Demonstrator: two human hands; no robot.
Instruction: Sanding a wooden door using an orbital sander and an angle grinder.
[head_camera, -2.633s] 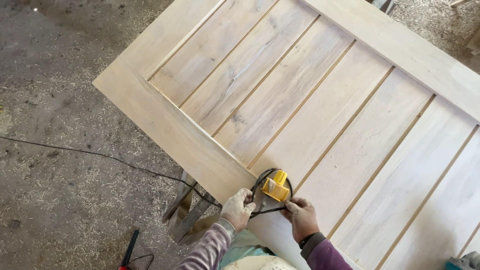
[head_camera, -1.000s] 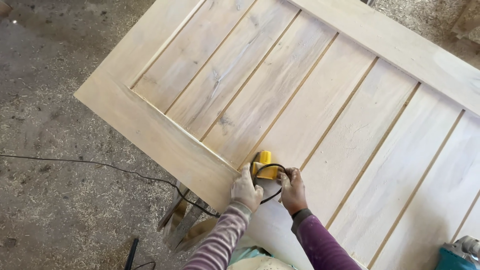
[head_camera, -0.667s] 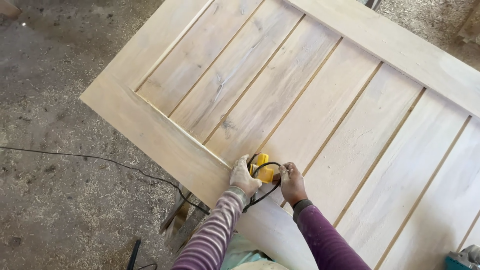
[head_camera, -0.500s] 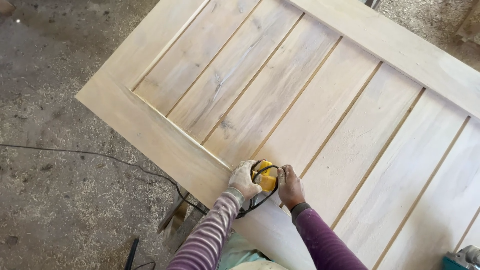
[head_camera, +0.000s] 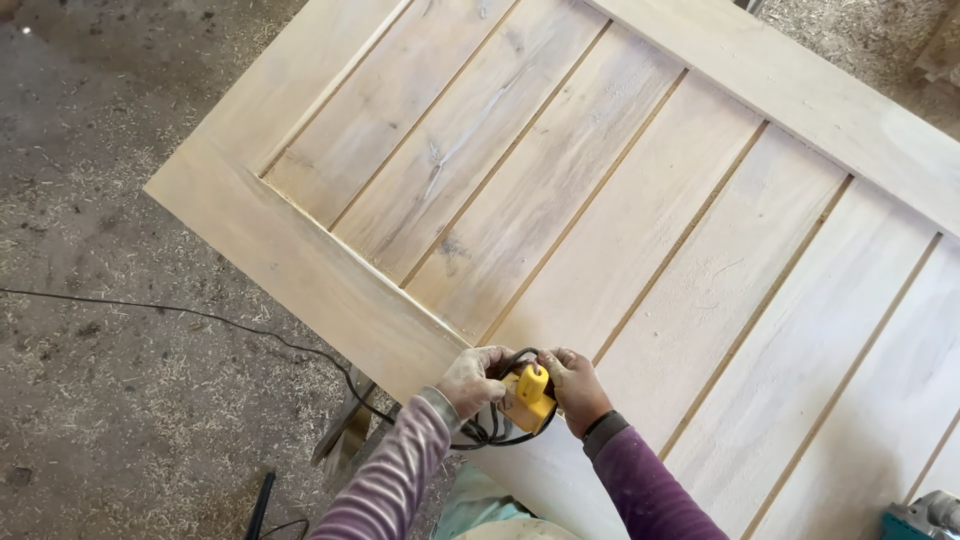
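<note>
Sawdust covers the concrete floor (head_camera: 110, 420) under a big wooden door panel (head_camera: 620, 230) lying flat. Both hands grip a small yellow sander (head_camera: 527, 397) at the panel's near edge: left hand (head_camera: 472, 380) and right hand (head_camera: 576, 388) curl tight around it. Its black cord (head_camera: 200, 318) loops under the fingers; it could snag and jerk the sander, gouging 1 of the boards.

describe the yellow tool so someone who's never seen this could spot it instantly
Start from the big pale wooden panel door lying flat across the view. Go to its near frame edge, where the left hand and right hand meet. The small yellow power tool sits between them, black cord looped around it; it is the only bright yellow thing on the wood.
</note>
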